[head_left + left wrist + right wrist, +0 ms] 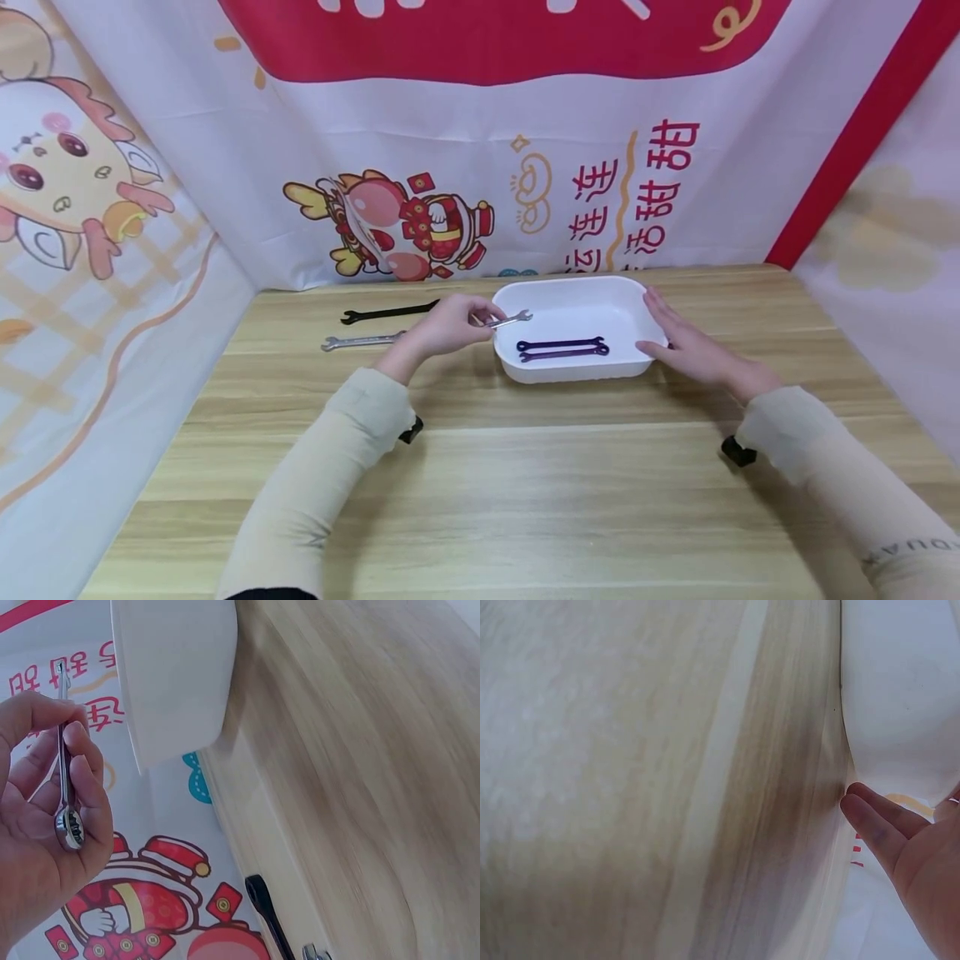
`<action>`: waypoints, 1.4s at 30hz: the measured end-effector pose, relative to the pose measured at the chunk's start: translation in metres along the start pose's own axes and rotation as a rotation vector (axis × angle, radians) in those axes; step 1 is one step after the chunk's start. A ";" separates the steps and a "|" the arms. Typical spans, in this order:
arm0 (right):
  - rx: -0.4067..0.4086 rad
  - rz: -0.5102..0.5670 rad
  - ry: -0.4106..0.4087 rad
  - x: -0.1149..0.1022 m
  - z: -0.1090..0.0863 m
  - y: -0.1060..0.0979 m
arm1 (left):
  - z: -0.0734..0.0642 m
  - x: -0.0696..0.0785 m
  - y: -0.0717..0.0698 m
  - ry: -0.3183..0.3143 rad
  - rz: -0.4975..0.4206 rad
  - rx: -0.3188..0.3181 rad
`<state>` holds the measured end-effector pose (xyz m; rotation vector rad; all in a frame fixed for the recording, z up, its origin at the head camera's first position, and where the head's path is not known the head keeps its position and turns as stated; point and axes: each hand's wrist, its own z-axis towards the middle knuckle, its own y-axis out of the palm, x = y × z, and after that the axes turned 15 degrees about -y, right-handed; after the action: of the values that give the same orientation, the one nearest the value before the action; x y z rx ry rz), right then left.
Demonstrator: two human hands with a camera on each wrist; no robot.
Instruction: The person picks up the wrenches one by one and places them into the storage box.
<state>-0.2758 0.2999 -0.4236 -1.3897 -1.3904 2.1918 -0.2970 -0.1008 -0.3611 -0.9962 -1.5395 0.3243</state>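
Observation:
My left hand (459, 323) pinches a small silver combination wrench (64, 769) between thumb and fingers. Its open end reaches over the left rim of a white plastic basin (577, 372), while the ring end lies against the fingers in the left wrist view. Two dark purple wrenches (564, 353) lie side by side on the basin floor. At the basin's right end, my right hand (686, 346) rests against the wall with its fingers straight and spread from the thumb.
Left of the basin, a black wrench (386, 313) and a silver wrench (360, 341) lie on the wooden table (540, 483), both partly hidden by the left hand and wrist. A printed cloth (450, 117) hangs behind the table and along both sides.

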 end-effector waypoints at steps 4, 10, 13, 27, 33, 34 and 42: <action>0.000 -0.002 0.004 0.000 -0.001 0.001 | 0.005 0.005 0.003 0.017 0.002 -0.001; -0.002 0.009 0.006 -0.002 0.001 0.002 | 0.010 0.010 0.005 0.017 0.009 0.012; -0.016 0.012 0.014 -0.002 0.002 0.004 | 0.012 0.012 0.007 0.018 0.034 0.016; -0.015 0.004 0.023 -0.004 0.001 0.004 | 0.026 0.034 0.025 0.013 0.119 0.038; -0.011 0.000 0.017 -0.005 0.000 0.003 | 0.032 0.044 0.030 0.023 0.117 0.054; -0.010 0.000 0.016 -0.005 0.000 0.003 | 0.033 0.046 0.031 0.027 0.119 0.056; -0.003 -0.006 0.011 -0.005 0.000 0.003 | 0.044 0.052 0.042 0.036 0.152 0.055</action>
<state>-0.2722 0.2960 -0.4230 -1.3954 -1.3928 2.1757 -0.3159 -0.0231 -0.3660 -1.0729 -1.4182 0.4506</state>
